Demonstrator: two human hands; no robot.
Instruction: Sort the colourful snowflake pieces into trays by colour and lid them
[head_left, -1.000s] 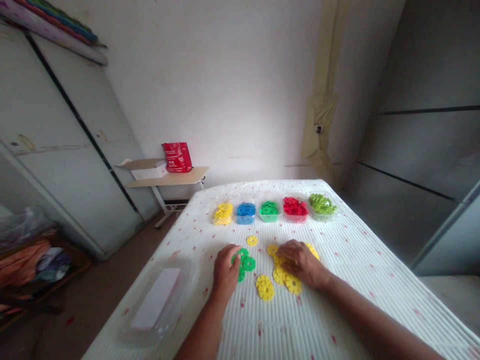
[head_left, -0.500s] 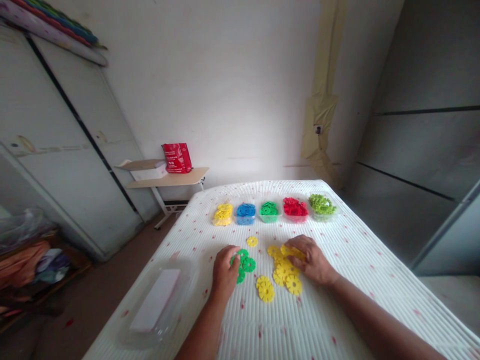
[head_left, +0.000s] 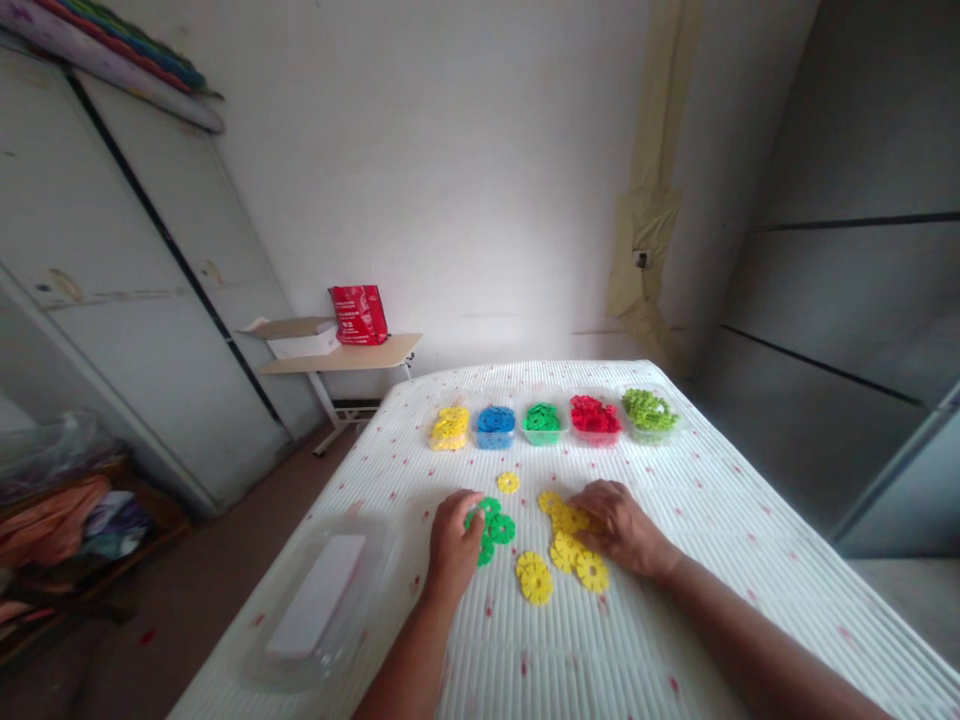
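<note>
The left hand [head_left: 454, 540] covers part of the green discs [head_left: 502, 529], and whether it pinches one cannot be told. Beneath the right hand [head_left: 626, 530], some of the yellow discs [head_left: 568, 550] are hidden, so their number is unclear. Both forearms [head_left: 411, 640] run out past the bottom edge, which also crops the near end of the worktop [head_left: 570, 665]. Lettering on the red bag [head_left: 360, 318] is too small to read. Single pieces in the light-green heap [head_left: 649, 410] blur together. The left edge cuts off the cabinet [head_left: 150, 350], the fabric rolls [head_left: 120, 60] and some indistinct cloths [head_left: 64, 520].
</note>
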